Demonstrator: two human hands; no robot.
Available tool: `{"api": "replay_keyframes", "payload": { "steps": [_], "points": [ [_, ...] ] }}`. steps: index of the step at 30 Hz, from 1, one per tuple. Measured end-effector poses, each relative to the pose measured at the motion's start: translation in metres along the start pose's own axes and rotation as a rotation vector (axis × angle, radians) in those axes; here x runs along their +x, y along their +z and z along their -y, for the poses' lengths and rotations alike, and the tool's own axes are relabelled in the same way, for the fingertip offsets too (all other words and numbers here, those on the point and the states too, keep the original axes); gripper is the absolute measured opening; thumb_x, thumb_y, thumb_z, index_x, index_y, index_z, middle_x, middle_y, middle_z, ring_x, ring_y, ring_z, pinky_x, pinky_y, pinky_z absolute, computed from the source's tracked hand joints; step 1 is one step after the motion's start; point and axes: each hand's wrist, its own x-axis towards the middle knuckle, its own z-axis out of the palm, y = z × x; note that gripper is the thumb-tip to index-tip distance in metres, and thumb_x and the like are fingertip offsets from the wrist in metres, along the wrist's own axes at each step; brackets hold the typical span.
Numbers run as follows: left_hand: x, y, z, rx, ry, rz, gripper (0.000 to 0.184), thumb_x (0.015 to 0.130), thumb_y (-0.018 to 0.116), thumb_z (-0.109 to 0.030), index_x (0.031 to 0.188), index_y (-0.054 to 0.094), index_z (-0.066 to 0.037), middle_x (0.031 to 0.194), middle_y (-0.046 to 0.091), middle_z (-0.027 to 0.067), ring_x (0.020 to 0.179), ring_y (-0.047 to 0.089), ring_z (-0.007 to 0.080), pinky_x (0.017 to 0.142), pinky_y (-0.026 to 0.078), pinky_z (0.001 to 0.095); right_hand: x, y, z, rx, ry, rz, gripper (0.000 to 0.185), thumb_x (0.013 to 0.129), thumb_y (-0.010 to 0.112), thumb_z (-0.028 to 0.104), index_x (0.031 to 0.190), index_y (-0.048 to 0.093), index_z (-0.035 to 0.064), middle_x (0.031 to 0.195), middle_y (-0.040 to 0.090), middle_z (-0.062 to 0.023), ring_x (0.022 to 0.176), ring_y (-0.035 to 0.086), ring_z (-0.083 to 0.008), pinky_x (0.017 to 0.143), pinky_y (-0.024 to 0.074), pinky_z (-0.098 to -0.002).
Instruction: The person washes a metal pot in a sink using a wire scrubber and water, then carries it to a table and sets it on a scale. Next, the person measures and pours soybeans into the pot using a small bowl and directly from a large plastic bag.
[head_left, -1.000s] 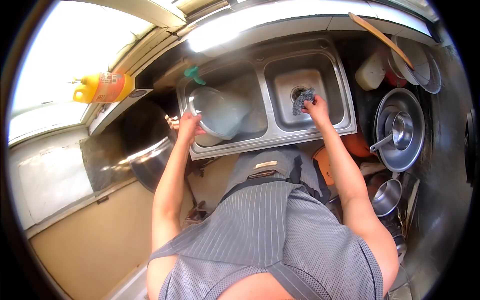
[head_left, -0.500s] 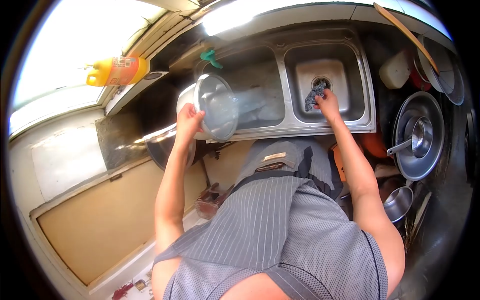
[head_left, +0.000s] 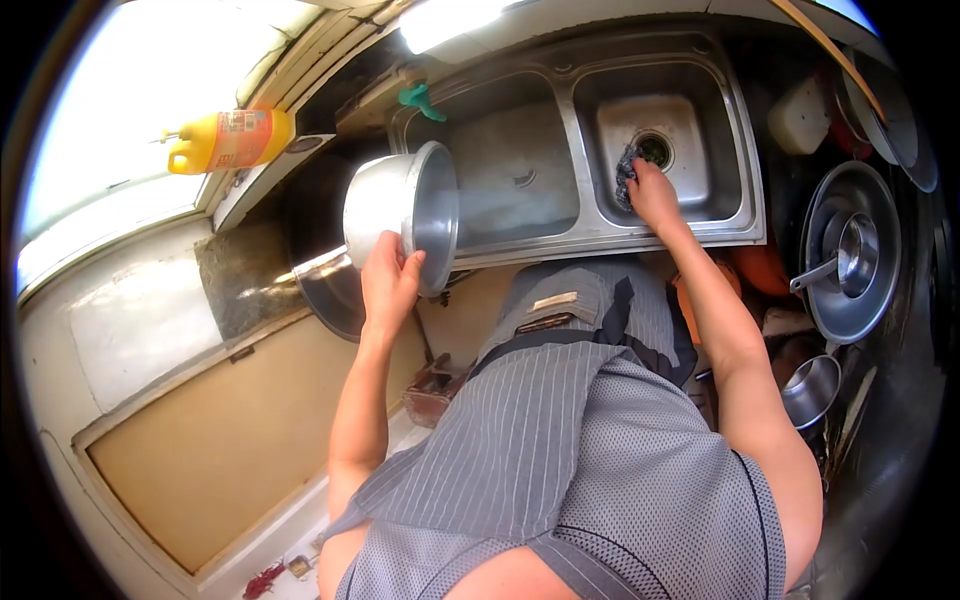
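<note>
My left hand [head_left: 390, 280] is closed on the near rim of a deep metal pot [head_left: 380, 208], thumb at the mouth and fingers along the outer wall. The pot lies tipped on its side over the left end of the steel double sink [head_left: 515, 238], its mouth facing right. In the right basin [head_left: 690, 112], my right hand [head_left: 655, 195] grips a dark grey, crumpled scouring pad [head_left: 626, 178]. It is just left of the drain [head_left: 655, 148], which has some green bits in it. A little water lies in the left basin [head_left: 510, 140].
A green tap fitting [head_left: 422, 100] is behind the left basin. On the window ledge lies a yellow bottle [head_left: 230, 141]. To the right are a wide metal basin [head_left: 820, 285] with a handled pan [head_left: 857, 255] inside, and a lower pot [head_left: 812, 392]. A dark bowl [head_left: 330, 295] is beneath the held pot.
Water was pouring from the pot into the left basin; now no stream shows. The pot's mouth has turned further right. My right hand and the scouring pad have shifted slightly away from the drain.
</note>
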Motion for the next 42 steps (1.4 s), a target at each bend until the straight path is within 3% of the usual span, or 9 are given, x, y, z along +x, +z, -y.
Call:
{"api": "replay_keyframes", "payload": {
  "steps": [5,8,13,21,29,35,37,39,42],
  "points": [
    [0.000,-0.003,0.011,-0.043,-0.025,-0.035,0.028,0.080,0.070,-0.014,0.081,0.044,-0.001,0.064,0.050,0.0111,0.059,0.050,0.0255,0.058,0.043,0.0372,0.001,-0.002,0.011,-0.161,-0.024,0.111,0.014,0.082,0.060,0.009,0.093,0.055,0.0015,0.091,0.058,-0.0221,0.080,0.062,-0.0403,0.067,0.0507,-0.0491],
    [0.011,-0.002,0.037,-0.339,-0.112,-0.031,0.023,0.084,0.067,-0.014,0.085,0.048,-0.003,0.068,0.050,0.0048,0.057,0.051,0.0143,0.052,0.045,0.0293,0.004,0.014,0.004,-0.248,-0.041,0.154,0.015,0.082,0.059,0.009,0.095,0.056,0.0015,0.091,0.058,-0.0222,0.080,0.062,-0.0402,0.068,0.0519,-0.0479],
    [0.035,-0.005,0.055,-0.829,-0.230,0.008,0.018,0.088,0.064,-0.015,0.088,0.050,-0.002,0.070,0.052,0.0018,0.051,0.052,0.0081,0.044,0.051,0.0227,0.013,0.021,0.016,-0.275,0.047,0.382,0.021,0.085,0.061,0.019,0.095,0.061,0.0005,0.093,0.062,-0.0214,0.087,0.064,-0.0382,0.075,0.0520,-0.0466],
    [0.080,0.015,0.078,-1.190,-0.319,0.128,0.019,0.090,0.060,-0.021,0.085,0.053,-0.003,0.072,0.060,0.0058,0.053,0.055,0.0107,0.047,0.054,0.0251,0.060,-0.006,0.148,-0.038,-0.239,0.045,0.022,0.090,0.057,0.024,0.089,0.061,0.0023,0.090,0.063,-0.0199,0.080,0.061,-0.0393,0.071,0.0502,-0.0467],
    [0.120,0.061,0.109,-1.369,-0.396,0.270,0.020,0.088,0.063,-0.019,0.086,0.053,-0.001,0.072,0.056,0.0073,0.058,0.055,0.0148,0.049,0.054,0.0300,0.131,0.045,0.291,-0.237,-0.448,-0.056,0.052,0.088,0.060,0.026,0.128,0.044,-0.0008,0.108,0.055,-0.0225,0.089,0.060,-0.0388,0.075,0.0511,-0.0431],
    [0.135,0.070,0.123,-1.474,-0.406,0.339,0.020,0.089,0.063,-0.019,0.081,0.055,-0.003,0.067,0.058,0.0061,0.051,0.056,0.0135,0.045,0.053,0.0272,0.177,0.089,0.303,-0.525,-0.703,-0.143,0.036,0.088,0.057,0.026,0.115,0.054,0.0015,0.099,0.059,-0.0141,0.079,0.063,-0.0269,0.062,0.0522,-0.0378],
    [0.139,0.073,0.129,-1.491,-0.407,0.351,0.020,0.089,0.063,-0.019,0.081,0.054,-0.003,0.066,0.057,0.0062,0.051,0.056,0.0140,0.045,0.052,0.0266,0.183,0.077,0.318,-0.968,-0.842,0.126,0.022,0.088,0.054,0.022,0.100,0.058,0.0049,0.089,0.062,-0.0073,0.078,0.063,-0.0239,0.060,0.0515,-0.0365],
    [0.143,0.076,0.134,-1.503,-0.383,0.409,0.020,0.088,0.063,-0.018,0.088,0.052,-0.002,0.071,0.056,0.0079,0.056,0.056,0.0168,0.047,0.051,0.0304,0.193,0.099,0.298,-0.776,-0.792,0.110,0.013,0.087,0.051,0.018,0.091,0.060,0.0086,0.078,0.062,-0.0010,0.076,0.064,-0.0195,0.058,0.0508,-0.0341],
    [0.149,0.086,0.140,-1.512,-0.383,0.424,0.020,0.086,0.065,-0.018,0.088,0.052,-0.002,0.070,0.054,0.0077,0.055,0.056,0.0175,0.045,0.050,0.0292,0.193,0.107,0.295,-1.232,-1.094,-0.185,0.013,0.088,0.049,0.019,0.087,0.059,0.0096,0.078,0.064,-0.0006,0.071,0.065,-0.0187,0.056,0.0503,-0.0326]
  ]
}}
